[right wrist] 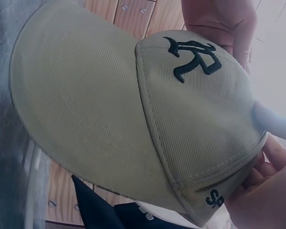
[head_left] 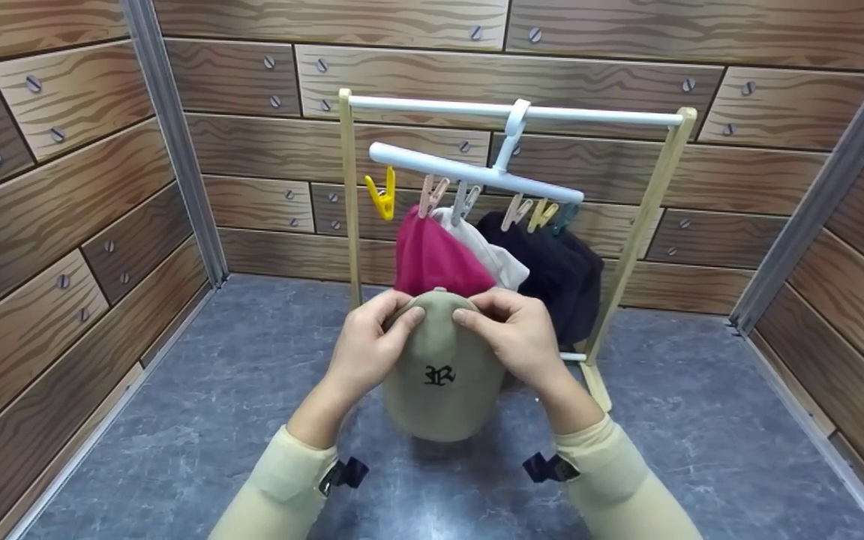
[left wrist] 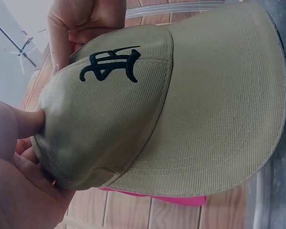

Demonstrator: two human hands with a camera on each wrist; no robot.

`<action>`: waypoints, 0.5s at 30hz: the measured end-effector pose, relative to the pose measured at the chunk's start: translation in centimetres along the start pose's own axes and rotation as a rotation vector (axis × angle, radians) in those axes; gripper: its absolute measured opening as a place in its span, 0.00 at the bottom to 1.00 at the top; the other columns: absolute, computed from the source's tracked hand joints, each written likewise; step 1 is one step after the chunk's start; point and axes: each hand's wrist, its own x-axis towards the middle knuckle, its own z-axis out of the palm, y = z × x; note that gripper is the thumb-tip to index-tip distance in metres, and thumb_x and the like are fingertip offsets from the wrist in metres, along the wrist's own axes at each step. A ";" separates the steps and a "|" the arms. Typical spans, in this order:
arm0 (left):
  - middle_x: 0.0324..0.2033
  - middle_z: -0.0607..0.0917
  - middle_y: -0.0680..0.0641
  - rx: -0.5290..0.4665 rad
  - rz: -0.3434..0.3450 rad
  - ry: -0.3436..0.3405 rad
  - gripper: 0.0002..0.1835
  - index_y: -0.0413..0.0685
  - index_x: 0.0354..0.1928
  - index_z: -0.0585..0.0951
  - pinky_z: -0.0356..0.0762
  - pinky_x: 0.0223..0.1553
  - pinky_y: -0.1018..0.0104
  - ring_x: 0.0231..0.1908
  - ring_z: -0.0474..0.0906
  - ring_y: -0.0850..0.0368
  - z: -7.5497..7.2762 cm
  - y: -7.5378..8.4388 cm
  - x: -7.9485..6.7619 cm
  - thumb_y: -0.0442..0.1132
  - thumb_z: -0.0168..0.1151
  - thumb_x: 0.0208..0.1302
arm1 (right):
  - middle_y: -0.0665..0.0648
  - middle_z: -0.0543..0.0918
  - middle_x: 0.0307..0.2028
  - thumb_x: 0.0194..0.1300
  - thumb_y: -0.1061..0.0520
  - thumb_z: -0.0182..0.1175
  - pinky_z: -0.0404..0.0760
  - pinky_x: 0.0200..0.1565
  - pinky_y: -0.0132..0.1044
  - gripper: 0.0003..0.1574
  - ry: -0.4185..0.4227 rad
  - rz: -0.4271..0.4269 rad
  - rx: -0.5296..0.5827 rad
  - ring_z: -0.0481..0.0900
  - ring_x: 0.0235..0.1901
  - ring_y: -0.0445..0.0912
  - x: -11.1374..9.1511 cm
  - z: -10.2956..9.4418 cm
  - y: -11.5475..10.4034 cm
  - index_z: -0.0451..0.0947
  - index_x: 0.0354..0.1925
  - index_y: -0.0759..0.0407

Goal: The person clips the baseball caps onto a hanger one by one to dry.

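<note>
An olive-beige baseball cap [head_left: 443,401] with a dark embroidered letter hangs brim-down between my two hands. My left hand [head_left: 372,337] pinches the left side of its crown between thumb and fingers, and my right hand [head_left: 522,337] pinches the right side the same way. In the left wrist view the cap's brim [left wrist: 219,105] points right; in the right wrist view small lettering shows on the cap's side [right wrist: 213,198]. Just beyond the cap, a magenta cap [head_left: 439,255], a white cap [head_left: 503,262] and a dark cap [head_left: 567,277] hang from clothespins.
A light-blue clip hanger [head_left: 477,174] hangs tilted, its right end lower, from the white bar [head_left: 589,115] of a wooden-post rack [head_left: 646,232]. A yellow clothespin [head_left: 383,196] on its left end holds nothing. Wood-patterned walls enclose the grey floor [head_left: 702,427].
</note>
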 end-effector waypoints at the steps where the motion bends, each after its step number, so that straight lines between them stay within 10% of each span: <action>1: 0.33 0.86 0.53 0.000 0.003 0.002 0.04 0.44 0.43 0.88 0.78 0.38 0.63 0.33 0.78 0.60 0.0 0.1 0.1 0.37 0.71 0.78 | 0.54 0.93 0.33 0.65 0.60 0.83 0.82 0.36 0.30 0.06 0.001 -0.003 0.000 0.86 0.33 0.42 0.1 -0.1 -0.1 0.95 0.39 0.59; 15: 0.28 0.83 0.54 -0.084 -0.022 0.007 0.04 0.44 0.43 0.90 0.75 0.36 0.66 0.31 0.76 0.59 -1.0 1.0 1.7 0.36 0.71 0.78 | 0.53 0.93 0.34 0.65 0.59 0.83 0.82 0.36 0.30 0.06 -0.028 -0.059 -0.015 0.85 0.33 0.41 1.5 -0.7 -1.7 0.95 0.39 0.59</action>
